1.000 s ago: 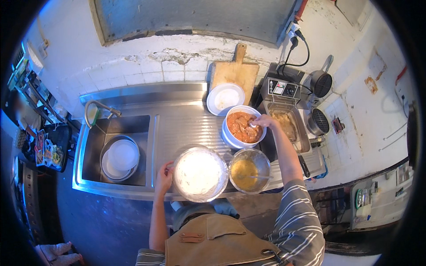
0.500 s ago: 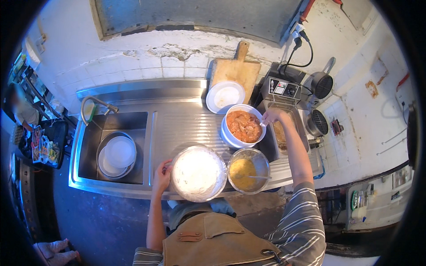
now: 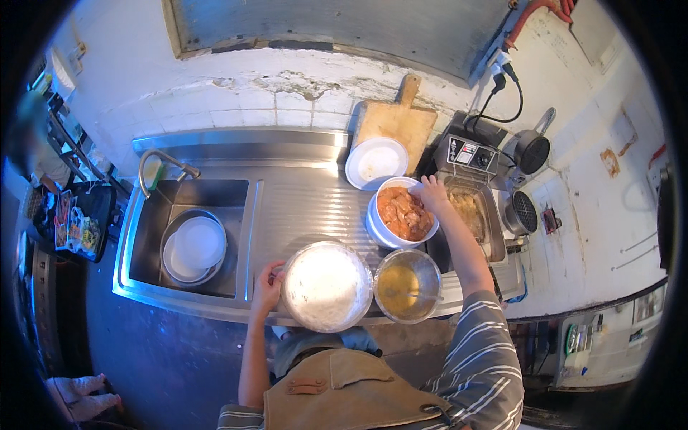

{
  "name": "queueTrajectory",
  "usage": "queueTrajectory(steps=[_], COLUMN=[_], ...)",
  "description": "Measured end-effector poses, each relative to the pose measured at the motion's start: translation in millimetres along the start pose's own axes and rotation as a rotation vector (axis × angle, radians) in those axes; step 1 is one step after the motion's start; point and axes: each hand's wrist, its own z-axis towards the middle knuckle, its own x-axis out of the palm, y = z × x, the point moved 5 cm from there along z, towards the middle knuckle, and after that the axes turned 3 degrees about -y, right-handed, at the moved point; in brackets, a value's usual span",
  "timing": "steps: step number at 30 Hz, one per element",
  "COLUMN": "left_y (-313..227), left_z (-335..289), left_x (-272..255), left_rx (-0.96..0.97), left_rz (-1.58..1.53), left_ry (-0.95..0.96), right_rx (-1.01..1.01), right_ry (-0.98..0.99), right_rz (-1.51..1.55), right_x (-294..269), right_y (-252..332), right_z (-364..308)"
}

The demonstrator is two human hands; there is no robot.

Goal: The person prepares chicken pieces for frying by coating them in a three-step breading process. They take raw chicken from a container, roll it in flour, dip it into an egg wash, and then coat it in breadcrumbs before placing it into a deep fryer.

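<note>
Close to the counter's front edge stands a large bowl of white flour-like powder (image 3: 327, 287). My left hand (image 3: 268, 287) grips its left side, with the fingers partly hidden. A white tub (image 3: 381, 233) of red-orange marinated raw meat (image 3: 405, 213) stands farther back. My right hand (image 3: 432, 193) is at the tub's right rim, fingers bent over the edge; their tips are hard to make out. Between tub and front edge, touching or almost touching the powder bowl, is a clear bowl of yellow liquid (image 3: 400, 288) with a utensil in it.
A deep fryer (image 3: 467, 154) with food in its basin is right of the tub. Behind, a white plate (image 3: 376, 163) leans on a wooden cutting board (image 3: 394, 123). At left, the sink (image 3: 154, 269) holds a basin with plates. A person (image 3: 43, 154) is at far left.
My right hand has shifted left, closer over the tub's rim. My left hand stays at the powder bowl. The whole view has shifted slightly.
</note>
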Motion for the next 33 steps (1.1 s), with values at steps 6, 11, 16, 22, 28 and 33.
queueTrajectory(steps=[6,11,16,22,28,33], left_y=[-2.2,1.0,6.4,-3.9,-1.1,-0.2], left_z=[-0.4,-3.0,0.3,-3.0,2.3,1.4], left_x=[0.3,-3.9,-0.5,-3.3,-0.7,-0.1], left_rx=[0.003,0.002,0.011,-0.021,0.002,-0.005], left_rz=[0.04,0.067,-0.002,-0.007,-0.028,-0.006], left_ry=[-0.016,-0.025,-0.008,0.015,0.044,0.045], right_rx=[-0.066,-0.248,-0.307,-0.216,-0.196,0.009], right_ry=[0.083,0.094,0.176,0.164,0.164,0.077], right_rz=[-0.087,-0.187,0.052,0.417,0.564,0.916], right_x=[-0.5,-30.6,-23.8,-26.7,-13.9,-46.1], right_y=[3.4,9.3,-10.9,-25.4,-44.2,-55.6], right_z=[10.8,-4.0,-11.1,-15.5,-24.5,-42.6])
